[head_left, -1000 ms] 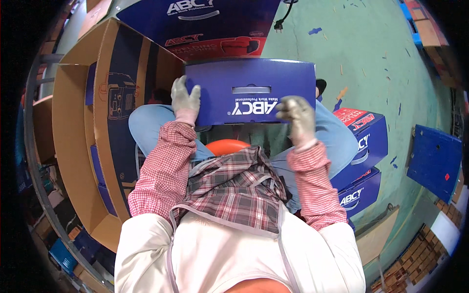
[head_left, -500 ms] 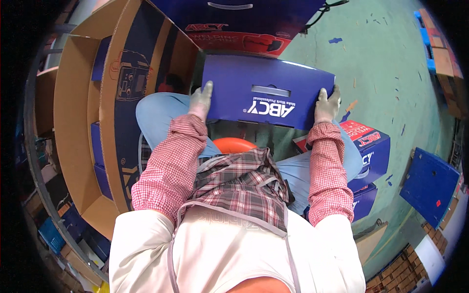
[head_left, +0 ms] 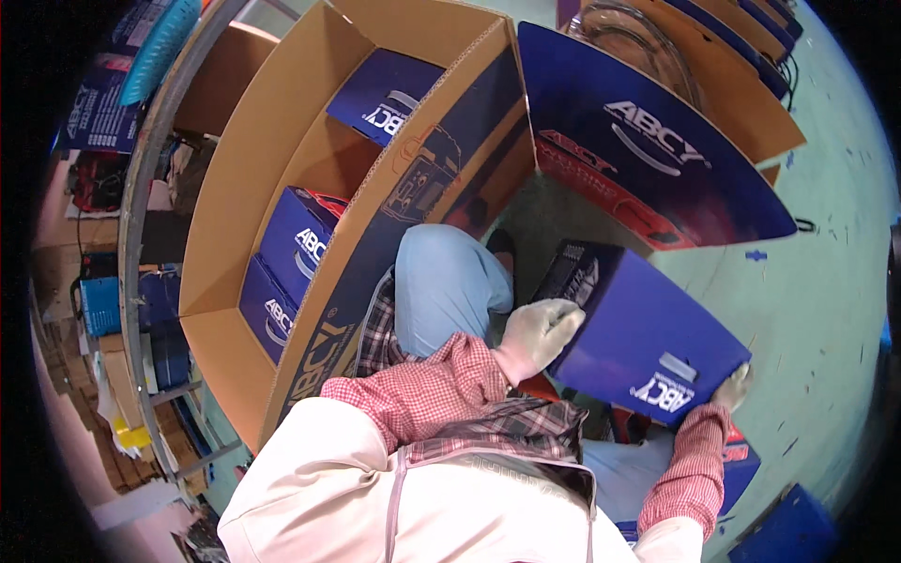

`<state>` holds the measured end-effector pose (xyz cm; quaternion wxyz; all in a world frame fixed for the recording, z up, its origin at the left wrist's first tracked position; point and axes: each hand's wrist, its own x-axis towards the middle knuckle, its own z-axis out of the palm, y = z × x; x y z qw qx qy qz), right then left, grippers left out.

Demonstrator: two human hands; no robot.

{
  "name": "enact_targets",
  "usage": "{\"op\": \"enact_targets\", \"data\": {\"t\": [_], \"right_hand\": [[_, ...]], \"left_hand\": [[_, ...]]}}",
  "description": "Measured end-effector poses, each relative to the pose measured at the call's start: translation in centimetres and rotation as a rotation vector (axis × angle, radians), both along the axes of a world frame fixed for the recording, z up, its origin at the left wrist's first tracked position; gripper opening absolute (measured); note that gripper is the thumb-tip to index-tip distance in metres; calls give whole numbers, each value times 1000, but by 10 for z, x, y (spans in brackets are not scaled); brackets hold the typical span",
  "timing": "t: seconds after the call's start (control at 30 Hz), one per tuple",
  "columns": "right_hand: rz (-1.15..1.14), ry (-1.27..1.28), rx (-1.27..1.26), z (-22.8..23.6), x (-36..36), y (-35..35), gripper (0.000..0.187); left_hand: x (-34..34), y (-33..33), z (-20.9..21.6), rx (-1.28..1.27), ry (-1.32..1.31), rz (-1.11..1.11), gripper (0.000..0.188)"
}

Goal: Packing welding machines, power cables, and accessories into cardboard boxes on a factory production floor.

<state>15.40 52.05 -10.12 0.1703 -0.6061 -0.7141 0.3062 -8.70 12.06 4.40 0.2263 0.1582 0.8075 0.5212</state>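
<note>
Between my gloved hands is a blue cardboard box (head_left: 648, 324) with a slotted handle and white lettering on its face. Its left end, dark and printed, is turned partly up into view. My left hand (head_left: 542, 335) is closed at the box's left edge, fingers curled against it. At the opposite end my right hand (head_left: 734, 387) grips the near right corner; part of its fingers is hidden by the box. The box sits askew in front of my lap, over my spread knees. What supports it from below is hidden.
To my left stands a big open brown carton (head_left: 221, 225) with several blue boxes (head_left: 298, 236) inside. Ahead, another large carton has a blue printed flap (head_left: 648, 131) folded outward. Under my right forearm is a red and blue box (head_left: 740, 469). A metal rack (head_left: 141, 206) stands far left.
My view has swung left, bringing the big carton and its boxes more into sight. The held box has rotated and tilted, showing its left end. My left hand has shifted along its left edge.
</note>
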Motion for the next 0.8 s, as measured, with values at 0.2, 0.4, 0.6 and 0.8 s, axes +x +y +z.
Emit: {"op": "enact_targets", "data": {"t": [0.2,0.4,0.6,0.8], "right_hand": [[62,-65,-35,2,-12,-25,55],[23,-98,32,40,-36,-48,55],[39,-75,80,38,-37,-50,48],[101,-53,90,31,-44,-43,47]], "left_hand": [[-88,10,-219,-578,-503,395,55],[-73,1,-312,-335,-630,344,63],[-70,-5,-317,-359,-402,165,59],[-82,-25,-307,-435,-146,-13,56]]}}
